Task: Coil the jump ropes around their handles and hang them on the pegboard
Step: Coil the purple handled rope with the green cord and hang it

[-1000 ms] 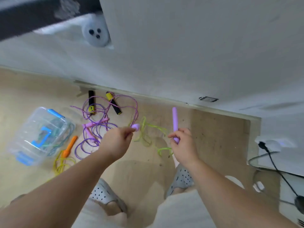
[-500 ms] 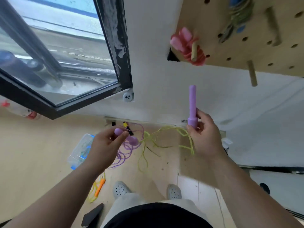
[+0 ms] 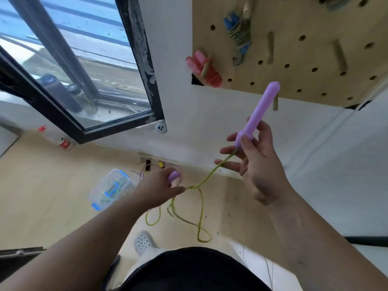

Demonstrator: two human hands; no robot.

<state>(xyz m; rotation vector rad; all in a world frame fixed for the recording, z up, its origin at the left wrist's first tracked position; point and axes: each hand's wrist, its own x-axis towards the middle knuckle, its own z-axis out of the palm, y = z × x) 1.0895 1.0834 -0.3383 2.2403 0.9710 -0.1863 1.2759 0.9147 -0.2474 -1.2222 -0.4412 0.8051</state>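
Only the one head view to go on, looking down past my arms.

My right hand point(image 3: 258, 164) pinches a lilac plastic jump-rope handle point(image 3: 260, 114) by its fat collar end, thumb on one side and a couple of fingers on the other, with the rest of the fingers fanned out loose. The handle's long axis runs up and to the right, with its tip pointing at the plywood pegboard point(image 3: 304, 59).

My left hand point(image 3: 161, 185) sits lower and further left. It's curled round the second lilac handle point(image 3: 173, 175) while the fingertips nip the thin yellow-green cord point(image 3: 201, 206).

The cord leaves the bottom of the raised handle, slants down-left to my left hand, then drops in loose loops to the wooden floor point(image 3: 52, 196). So the slack all sits on the left-hand side, and I reckon that hand does the wrapping while the right keeps the handle steady.

A pink coiled rope point(image 3: 206, 70) and a blue-handled coiled rope point(image 3: 239, 36) already hang on pegs. A clear plastic box with blue latches point(image 3: 109, 190) sits on the floor.
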